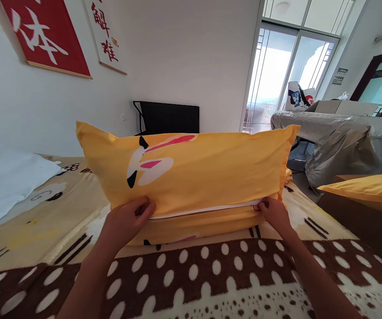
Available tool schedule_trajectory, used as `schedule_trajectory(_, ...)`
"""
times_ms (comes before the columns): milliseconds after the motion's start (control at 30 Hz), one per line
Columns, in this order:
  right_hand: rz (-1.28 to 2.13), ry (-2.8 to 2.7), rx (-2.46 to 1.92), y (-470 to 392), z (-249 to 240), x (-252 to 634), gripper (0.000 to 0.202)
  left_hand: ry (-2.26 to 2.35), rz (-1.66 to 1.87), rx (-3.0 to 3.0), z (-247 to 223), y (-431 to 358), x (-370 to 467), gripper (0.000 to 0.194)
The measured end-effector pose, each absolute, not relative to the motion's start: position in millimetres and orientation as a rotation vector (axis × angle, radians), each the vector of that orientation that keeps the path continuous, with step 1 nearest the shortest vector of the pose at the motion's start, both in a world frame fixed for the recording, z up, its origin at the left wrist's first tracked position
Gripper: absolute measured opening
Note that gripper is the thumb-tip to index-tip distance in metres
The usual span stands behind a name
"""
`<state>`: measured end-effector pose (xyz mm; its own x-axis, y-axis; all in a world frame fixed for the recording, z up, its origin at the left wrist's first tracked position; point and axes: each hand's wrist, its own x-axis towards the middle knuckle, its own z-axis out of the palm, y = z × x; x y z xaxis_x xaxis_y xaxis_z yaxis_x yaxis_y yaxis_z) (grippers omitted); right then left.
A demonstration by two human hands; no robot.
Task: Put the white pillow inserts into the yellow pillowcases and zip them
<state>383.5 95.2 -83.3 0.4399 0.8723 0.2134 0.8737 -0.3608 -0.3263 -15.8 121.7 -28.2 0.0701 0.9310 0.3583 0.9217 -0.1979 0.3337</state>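
Note:
A yellow pillow (211, 170) with a white and pink rabbit print stands on its long edge in the middle of the view. Along its lower part runs a pale zip or seam strip (207, 208), and a second yellow fold with print lies beneath it. My left hand (127, 221) pinches the cover at the lower left, by one end of the strip. At the strip's right end my right hand (275, 215) has its fingers closed on the pillow's edge. The fingertips of both hands are partly hidden.
Under the pillow lies a brown, white-spotted blanket (204, 270). A white pillow (8, 181) is at the left. Another yellow pillow (370, 188) rests on a brown box at the right. Behind are a black screen (171, 118) and a plastic-covered piece of furniture (340, 137).

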Motion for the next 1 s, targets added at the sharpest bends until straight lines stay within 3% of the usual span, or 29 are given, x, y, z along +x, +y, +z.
schedule_trajectory(1000,-0.029,-1.496,-2.322,95.6,-86.3,382.2,0.028,1.992,0.829,2.277,-31.1,123.3,-15.9,0.036)
